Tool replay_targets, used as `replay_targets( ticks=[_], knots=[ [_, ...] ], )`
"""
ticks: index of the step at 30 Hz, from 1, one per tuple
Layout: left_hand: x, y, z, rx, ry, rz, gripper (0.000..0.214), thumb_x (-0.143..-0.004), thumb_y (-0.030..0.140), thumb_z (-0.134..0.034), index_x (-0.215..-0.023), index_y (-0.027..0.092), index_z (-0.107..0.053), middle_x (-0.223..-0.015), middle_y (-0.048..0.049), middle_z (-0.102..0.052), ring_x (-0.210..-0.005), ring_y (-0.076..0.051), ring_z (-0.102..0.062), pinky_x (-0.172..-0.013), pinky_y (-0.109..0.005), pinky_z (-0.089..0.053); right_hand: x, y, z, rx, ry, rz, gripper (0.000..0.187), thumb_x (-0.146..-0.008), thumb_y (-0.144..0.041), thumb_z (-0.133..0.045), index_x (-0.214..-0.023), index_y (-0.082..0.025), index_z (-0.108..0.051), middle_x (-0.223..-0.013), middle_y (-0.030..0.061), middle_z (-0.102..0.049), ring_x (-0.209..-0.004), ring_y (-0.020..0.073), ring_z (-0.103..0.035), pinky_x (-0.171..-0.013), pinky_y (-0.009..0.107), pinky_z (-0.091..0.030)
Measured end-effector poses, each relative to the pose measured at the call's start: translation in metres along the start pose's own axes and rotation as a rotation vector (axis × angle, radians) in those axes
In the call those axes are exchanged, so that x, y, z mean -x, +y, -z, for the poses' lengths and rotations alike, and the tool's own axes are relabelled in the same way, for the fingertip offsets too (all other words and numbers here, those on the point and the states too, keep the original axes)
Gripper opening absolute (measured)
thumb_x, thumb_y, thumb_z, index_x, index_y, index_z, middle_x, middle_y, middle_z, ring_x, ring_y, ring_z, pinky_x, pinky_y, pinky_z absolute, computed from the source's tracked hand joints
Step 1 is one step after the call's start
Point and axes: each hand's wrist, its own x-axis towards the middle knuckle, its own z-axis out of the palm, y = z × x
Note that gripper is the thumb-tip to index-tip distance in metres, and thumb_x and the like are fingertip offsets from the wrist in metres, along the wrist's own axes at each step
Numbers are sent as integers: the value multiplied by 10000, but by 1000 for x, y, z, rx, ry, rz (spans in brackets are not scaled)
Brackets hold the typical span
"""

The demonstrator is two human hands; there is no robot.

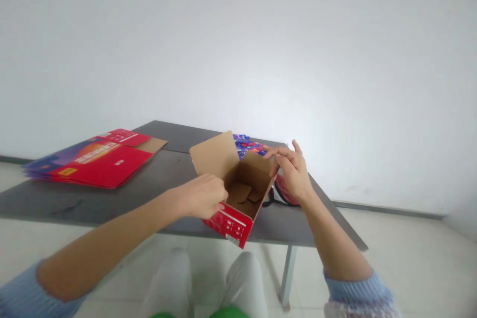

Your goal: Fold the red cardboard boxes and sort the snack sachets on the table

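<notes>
In front of me a red cardboard box point(231, 223) stands with its top open and its flaps folded out, showing the brown inside. Loose-looking inner flaps lie at its bottom. My left hand point(208, 193) is closed on the near left rim, fingers curled over the edge. At the far right rim, my right hand point(290, 166) pinches the box's edge between thumb and fingers, with one finger raised. Behind the box lies a pile of small blue and red packets point(246, 145), partly hidden by a flap and by my right hand.
A stack of flattened red and purple cartons point(108, 159) lies at the left on the dark grey table point(167, 169). A black looped item with something reddish point(285, 191) is under my right wrist. A white wall point(238, 49) rises behind the table; my knees are below its front edge.
</notes>
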Motion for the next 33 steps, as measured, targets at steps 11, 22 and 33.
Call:
replay_targets(
  ticks=[11, 22, 33],
  knots=[
    [11, 13, 7, 36, -200, -90, 351, -933, 194, -512, -1246, 125, -656, -1098, -162, -749, -978, -251, -718, -817, -311, -496, 36, 8, 64, 125, -442, 87, 344, -984, -427, -445, -1086, -320, -756, -900, -21, -778, -905, 227, -724, -1247, 541, -188],
    [8, 5, -20, 313, -326, 3, 541, -1011, 373, -340, -1486, 127, -424, -1519, -153, -481, -1413, -239, -431, -1128, -364, -311, 120, 30, 83, 97, -588, -237, 498, -854, -531, -596, -1335, -407, -620, -1475, -38, -526, -1481, 305, -314, -1262, 555, -44],
    [-4, 16, -33, 204, -264, 13, 231, -952, 290, -509, -885, 157, -685, -947, -81, -728, -980, -218, -647, -982, -355, -376, 200, 87, 22, 111, -618, -376, 608, -991, -566, -278, -1572, -444, -145, -1658, -68, -57, -1524, 258, 55, -1162, 587, 186]
  ],
)
